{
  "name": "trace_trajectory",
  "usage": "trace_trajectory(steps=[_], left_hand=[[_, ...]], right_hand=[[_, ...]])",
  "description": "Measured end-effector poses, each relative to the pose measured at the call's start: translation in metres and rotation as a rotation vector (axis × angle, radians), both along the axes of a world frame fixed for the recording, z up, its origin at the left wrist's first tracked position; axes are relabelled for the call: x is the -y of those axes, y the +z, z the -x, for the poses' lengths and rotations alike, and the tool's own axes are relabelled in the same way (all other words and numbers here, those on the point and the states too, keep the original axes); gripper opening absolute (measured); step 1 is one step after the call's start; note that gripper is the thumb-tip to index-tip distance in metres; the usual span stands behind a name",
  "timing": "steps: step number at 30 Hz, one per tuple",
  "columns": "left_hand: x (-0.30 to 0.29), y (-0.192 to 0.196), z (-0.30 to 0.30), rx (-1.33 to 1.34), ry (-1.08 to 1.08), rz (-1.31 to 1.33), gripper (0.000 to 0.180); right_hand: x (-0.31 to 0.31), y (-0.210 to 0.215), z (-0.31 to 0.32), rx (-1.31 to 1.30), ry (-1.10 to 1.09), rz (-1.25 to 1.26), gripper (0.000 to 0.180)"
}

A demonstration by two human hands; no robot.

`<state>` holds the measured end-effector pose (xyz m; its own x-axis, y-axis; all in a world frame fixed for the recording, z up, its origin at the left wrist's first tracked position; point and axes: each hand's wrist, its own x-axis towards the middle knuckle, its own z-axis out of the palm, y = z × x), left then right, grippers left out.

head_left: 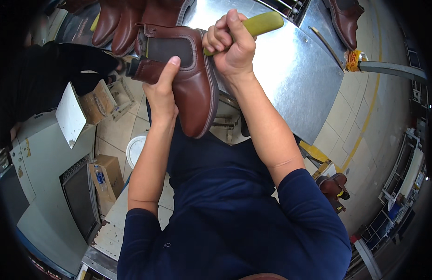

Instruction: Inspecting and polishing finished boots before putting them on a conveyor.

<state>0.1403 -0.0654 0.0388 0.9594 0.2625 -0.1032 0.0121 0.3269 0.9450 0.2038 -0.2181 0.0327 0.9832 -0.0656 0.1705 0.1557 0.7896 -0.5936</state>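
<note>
The brown leather ankle boot with a dark elastic side panel (pixel 188 79) is held up in the air between both hands, in front of the person's chest. Its leather is smooth and shiny, its sole edge is pale with a line of stitching, and its toe points down toward the dark blue shirt (pixel 234 219). The boot's opening is turned to the left side of the picture.

The left hand (pixel 161 91) grips the boot from below. Its thumb lies flat on the elastic panel, pressed against it, and the other fingers go behind the boot, so I cannot tell how they are placed. The right hand (pixel 230 44) is closed in a tight fist around the yellow-green handle of a tool (pixel 262 23). The handle sticks out above the fingers to the right. The working end of the tool is hidden behind the fist and the boot's top edge, just beside the knuckles.

I count one boot in the hands. Above the fingers, on the grey metal table (pixel 290 70), stand about three more brown boots (pixel 122 23) in a row, and one more brown shoe (pixel 344 18) lies to the right, well apart from the hands. Another brown pair (pixel 333 185) rests on the floor, lower right. Below the left hand there are a cardboard box (pixel 104 179) and a white round bucket (pixel 135 150).
</note>
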Motion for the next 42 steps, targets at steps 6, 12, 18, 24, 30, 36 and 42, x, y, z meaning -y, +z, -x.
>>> trace_trajectory(steps=[6,12,18,24,30,36,42], left_hand=[[0.007,-0.003,0.006,0.069,-0.003,-0.086,0.032],[0.007,-0.005,0.012,0.081,-0.015,-0.102,0.032],[0.019,0.016,0.006,0.073,-0.197,-0.228,0.035],[0.032,0.070,0.000,0.849,-0.709,-1.099,0.053],[0.034,0.054,0.024,0.758,-0.808,-1.280,0.050],[0.034,0.048,0.023,0.747,-0.782,-1.278,0.047],[0.031,0.039,0.022,0.734,-0.782,-1.190,0.052]], right_hand=[[0.008,-0.016,0.043,-0.067,0.047,-0.058,0.036],[0.016,-0.014,0.092,-0.173,0.090,0.000,0.032],[0.065,0.001,0.105,-0.350,-0.129,0.183,0.024],[0.144,0.028,0.116,-0.335,-0.492,0.284,0.026],[0.152,0.036,0.129,-0.281,-0.372,0.181,0.033],[0.136,0.026,0.126,-0.275,-0.284,0.206,0.029],[0.127,0.041,0.099,-0.313,-0.264,0.256,0.026]])
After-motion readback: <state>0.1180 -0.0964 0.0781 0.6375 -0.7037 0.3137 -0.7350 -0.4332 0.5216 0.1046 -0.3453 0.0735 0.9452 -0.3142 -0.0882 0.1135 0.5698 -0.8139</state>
